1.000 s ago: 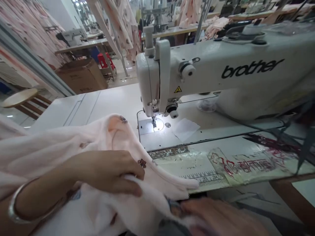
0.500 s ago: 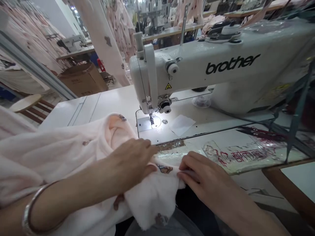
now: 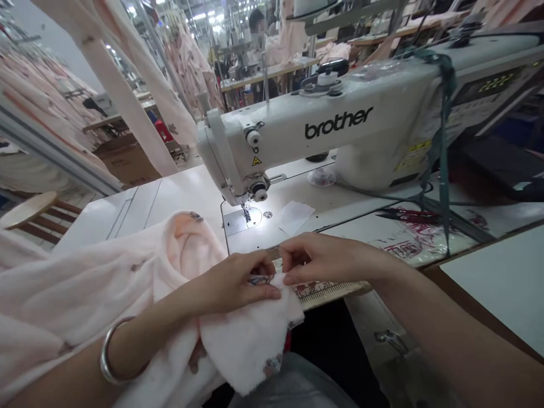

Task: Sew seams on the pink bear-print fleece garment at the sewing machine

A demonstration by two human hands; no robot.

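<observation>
A pale pink fleece garment point(image 3: 127, 272) with small printed figures lies bunched over the table's left front and hangs over the edge. My left hand point(image 3: 240, 280) pinches its edge at the front of the table; a silver bangle sits on that wrist. My right hand point(image 3: 323, 260) grips the same edge just to the right, fingertips nearly meeting the left. Behind them stands a white Brother sewing machine point(image 3: 331, 122). Its lit needle and presser foot point(image 3: 246, 212) are a short way beyond my hands, with no fabric under them.
A small white fabric piece point(image 3: 295, 215) lies on the machine bed. A printed ruler strip point(image 3: 327, 290) runs along the table's front edge. Scissors point(image 3: 403, 214) lie to the right. A wooden stool point(image 3: 28, 209), a cardboard box point(image 3: 127, 161) and hanging pink garments are at the left.
My right hand came up from below the table edge and took hold of the garment's edge beside my left hand. Both hands moved forward toward the machine; the view shifted right.
</observation>
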